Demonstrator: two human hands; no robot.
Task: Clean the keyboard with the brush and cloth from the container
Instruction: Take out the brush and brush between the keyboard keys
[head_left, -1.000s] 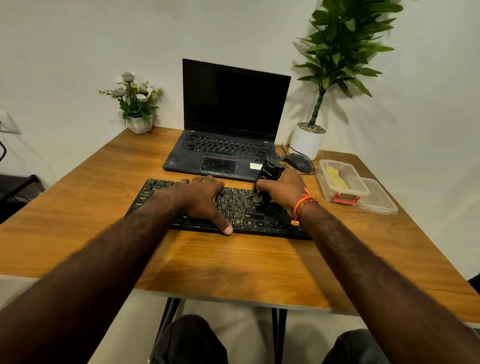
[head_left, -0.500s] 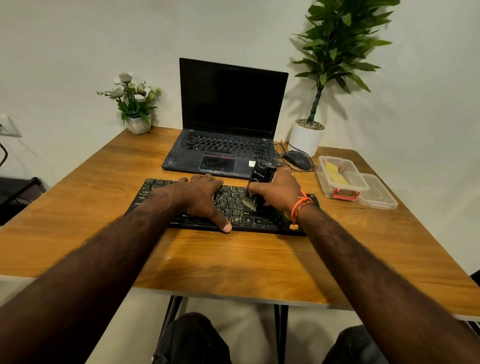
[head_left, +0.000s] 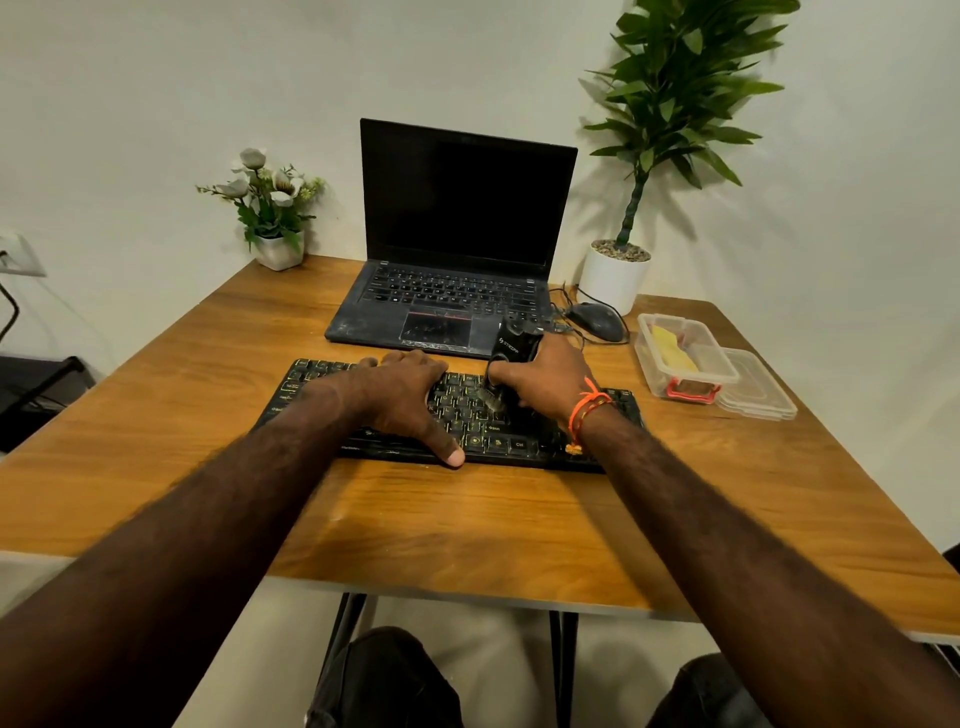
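Observation:
A black keyboard (head_left: 306, 382) with yellow legends lies across the middle of the wooden table (head_left: 467, 519). My left hand (head_left: 410, 400) rests flat on its centre keys, thumb at the front edge. My right hand (head_left: 545, 382) grips a black brush (head_left: 511, 345) upright, its grey bristles down on the keys right of centre. A clear plastic container (head_left: 675, 358) stands open at the right with a yellow cloth (head_left: 672, 347) inside.
An open black laptop (head_left: 457, 244) sits behind the keyboard, a wired mouse (head_left: 597, 319) to its right. The container's lid (head_left: 756, 387) lies beside it. A white flower pot (head_left: 278, 249) and a tall potted plant (head_left: 615, 275) stand at the back.
My right hand has drawn the brush leftward over the keys, toward my left hand. My left hand has stayed in place on the keyboard.

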